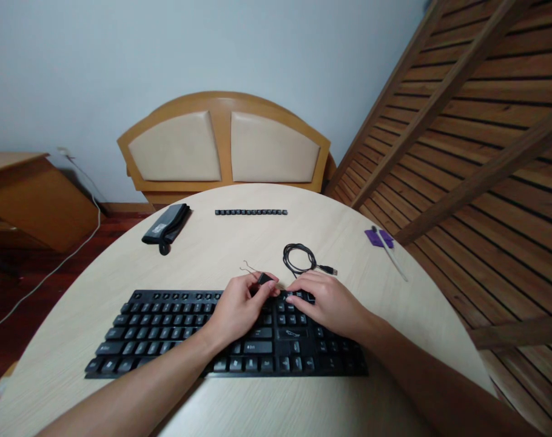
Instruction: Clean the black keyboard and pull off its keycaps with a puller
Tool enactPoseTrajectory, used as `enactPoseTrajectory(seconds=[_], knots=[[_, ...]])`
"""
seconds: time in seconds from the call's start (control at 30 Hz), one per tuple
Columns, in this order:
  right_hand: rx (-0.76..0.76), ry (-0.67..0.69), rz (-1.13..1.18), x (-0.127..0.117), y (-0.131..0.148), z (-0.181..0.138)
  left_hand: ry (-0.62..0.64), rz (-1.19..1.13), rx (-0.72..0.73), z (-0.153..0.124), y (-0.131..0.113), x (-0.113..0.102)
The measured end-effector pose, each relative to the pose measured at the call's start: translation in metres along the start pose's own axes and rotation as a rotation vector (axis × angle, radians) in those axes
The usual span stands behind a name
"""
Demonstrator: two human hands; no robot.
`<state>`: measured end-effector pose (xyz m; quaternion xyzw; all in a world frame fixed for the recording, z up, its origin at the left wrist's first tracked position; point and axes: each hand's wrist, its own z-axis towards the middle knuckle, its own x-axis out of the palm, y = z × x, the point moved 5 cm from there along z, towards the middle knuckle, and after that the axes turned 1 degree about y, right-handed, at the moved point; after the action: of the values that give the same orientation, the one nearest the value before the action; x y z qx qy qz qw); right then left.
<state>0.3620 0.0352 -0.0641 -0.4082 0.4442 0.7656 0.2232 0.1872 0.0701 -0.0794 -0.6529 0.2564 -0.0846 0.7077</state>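
Note:
My left hand (239, 306) is closed around a keycap puller (264, 278) with a black handle. Its two thin wire prongs stick out to the upper left. Thumb and index finger of my right hand (324, 300) pinch at a small dark keycap (289, 295) by the keyboard's top edge; whether it is seated cannot be made out. Both hands rest over the black keyboard (167, 325), covering part of its upper rows. Along its top row several sockets show without caps. Farther back, a straight line of black keycaps (251, 212) lies on the table.
A coiled black USB cable (298, 260) lies just beyond my right hand. On the round table (203, 243) are a folded dark pouch (167, 224) at left and a brush (389, 255) with a purple cloth (373, 237) at right. A chair (224, 145) stands behind; slatted wood (476, 182) borders the right.

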Motion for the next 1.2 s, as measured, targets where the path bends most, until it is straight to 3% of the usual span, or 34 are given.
enactPoseTrajectory(seconds=[0.23, 0.43, 0.6, 1.03, 1.2], knots=[[0.062, -0.017, 0.104, 0.0, -0.004, -0.002, -0.058, -0.103, -0.018, 0.003, 0.0, -0.004], [0.134, -0.076, 0.16, -0.002, -0.009, -0.003, -0.209, -0.079, 0.008, 0.004, 0.009, -0.01], [0.235, -0.147, 0.247, -0.007, -0.021, -0.003, -0.168, 0.018, 0.019, 0.005, 0.011, -0.008], [0.295, -0.323, 0.202, -0.023, -0.068, 0.011, -0.111, 0.127, 0.018, 0.005, 0.01, -0.003], [0.34, -0.272, 0.028, -0.028, -0.1, 0.036, -0.101, 0.18, 0.012, 0.004, 0.01, -0.002]])
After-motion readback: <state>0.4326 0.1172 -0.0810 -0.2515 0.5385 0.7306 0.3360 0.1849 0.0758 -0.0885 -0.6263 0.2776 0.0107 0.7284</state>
